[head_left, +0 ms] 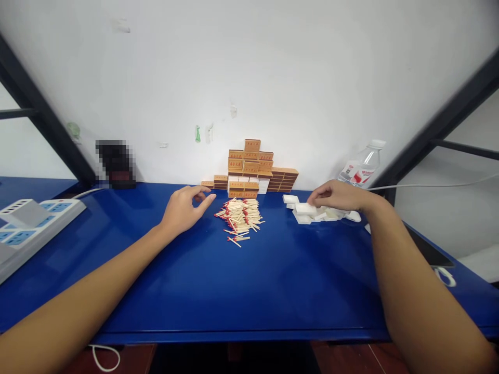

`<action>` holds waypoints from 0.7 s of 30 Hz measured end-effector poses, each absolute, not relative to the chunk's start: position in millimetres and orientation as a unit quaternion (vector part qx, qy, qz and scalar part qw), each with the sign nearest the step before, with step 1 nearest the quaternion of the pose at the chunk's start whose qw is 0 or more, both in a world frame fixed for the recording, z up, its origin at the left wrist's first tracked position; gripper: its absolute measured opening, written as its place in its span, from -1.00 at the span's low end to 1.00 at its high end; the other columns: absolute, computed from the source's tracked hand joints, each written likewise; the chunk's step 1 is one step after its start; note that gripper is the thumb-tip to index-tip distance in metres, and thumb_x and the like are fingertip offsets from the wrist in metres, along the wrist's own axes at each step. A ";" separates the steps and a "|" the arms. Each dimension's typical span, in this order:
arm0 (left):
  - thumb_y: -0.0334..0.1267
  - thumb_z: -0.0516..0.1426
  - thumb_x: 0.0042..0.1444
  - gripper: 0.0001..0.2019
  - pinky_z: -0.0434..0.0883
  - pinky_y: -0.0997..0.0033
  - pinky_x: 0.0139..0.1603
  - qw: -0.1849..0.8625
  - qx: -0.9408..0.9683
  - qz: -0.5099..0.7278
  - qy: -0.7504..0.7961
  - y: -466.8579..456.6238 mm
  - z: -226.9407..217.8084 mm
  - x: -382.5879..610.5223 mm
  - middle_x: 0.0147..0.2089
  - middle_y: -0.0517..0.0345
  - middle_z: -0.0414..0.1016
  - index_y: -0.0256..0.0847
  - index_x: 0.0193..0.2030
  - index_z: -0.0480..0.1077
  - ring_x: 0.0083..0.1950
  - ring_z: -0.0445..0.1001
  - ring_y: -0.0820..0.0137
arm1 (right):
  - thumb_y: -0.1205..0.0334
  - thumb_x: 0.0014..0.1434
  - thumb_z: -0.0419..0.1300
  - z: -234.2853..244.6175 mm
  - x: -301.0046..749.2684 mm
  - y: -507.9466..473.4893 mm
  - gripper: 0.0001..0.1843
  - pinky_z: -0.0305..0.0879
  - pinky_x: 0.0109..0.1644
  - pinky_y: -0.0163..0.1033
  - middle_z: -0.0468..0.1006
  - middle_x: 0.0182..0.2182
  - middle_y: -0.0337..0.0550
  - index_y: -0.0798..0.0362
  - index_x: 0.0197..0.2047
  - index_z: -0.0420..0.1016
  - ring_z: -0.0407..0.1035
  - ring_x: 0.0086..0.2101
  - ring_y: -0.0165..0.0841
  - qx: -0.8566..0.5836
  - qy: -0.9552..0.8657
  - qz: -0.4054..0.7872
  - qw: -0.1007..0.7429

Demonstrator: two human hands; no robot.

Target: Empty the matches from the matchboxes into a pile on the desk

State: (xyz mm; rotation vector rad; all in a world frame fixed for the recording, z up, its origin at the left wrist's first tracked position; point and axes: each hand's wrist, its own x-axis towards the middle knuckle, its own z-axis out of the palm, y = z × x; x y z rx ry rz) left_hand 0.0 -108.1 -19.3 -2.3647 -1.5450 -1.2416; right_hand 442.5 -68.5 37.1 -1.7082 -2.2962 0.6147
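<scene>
A loose pile of red-tipped matches (244, 215) lies mid-desk, a few strays at its near side. My left hand (187, 205) is just left of the pile, thumb and fingers apart with nothing between them. On the right, the curled fingers of my right hand (335, 196) are closed at the edge of a small white matchbox tray (305, 209). Their grip is partly hidden. More white pieces (325, 214) lie under and around that hand. Behind the matches, orange-brown matchboxes (251, 166) are stacked against the wall, with white ones among them.
A clear plastic bottle (362, 165) stands behind my right hand. At the left lies a power strip (39, 223) with plugs in it. A dark, blurred-out object (117, 165) leans by the wall. A dark flat device (424, 246) rests beyond my right forearm, near a white cable.
</scene>
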 end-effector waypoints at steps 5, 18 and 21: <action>0.01 0.21 0.30 -0.71 0.46 0.25 -0.18 0.026 -0.765 -0.401 -0.503 -106.7 -20.0 -0.7 -0.28 0.13 0.66 -0.14 -0.05 0.59 -0.26 0.57 0.27 | -0.01 0.03 0.34 34.2 431.6 -67.8 -0.70 0.35 -0.30 -0.21 0.68 -0.40 -0.13 0.01 -0.27 0.75 0.48 -0.38 -0.27 -0.591 -0.768 0.200 0.140; -0.01 0.23 0.21 -0.55 0.36 0.00 0.25 0.004 -0.786 -0.316 -0.532 -50.9 -20.2 -13.6 0.13 -0.16 0.59 -0.26 0.12 0.51 0.18 0.50 0.01 | 0.19 0.23 0.18 17.0 368.4 -73.3 -0.78 0.09 -0.34 -0.24 0.58 -0.44 -0.13 0.08 -0.35 0.61 0.36 -0.43 -0.34 -0.550 -0.816 -0.026 0.177; -0.02 0.34 0.07 -0.49 0.39 0.01 0.23 -0.085 -0.757 -0.358 -0.541 -21.5 -22.2 -9.1 0.14 -0.17 0.58 -0.26 0.10 0.50 0.12 0.53 0.03 | 0.18 0.28 0.16 13.5 367.1 -71.5 -0.76 0.06 -0.34 -0.23 0.59 -0.43 -0.13 0.07 -0.34 0.59 0.36 -0.42 -0.33 -0.551 -0.812 -0.057 0.183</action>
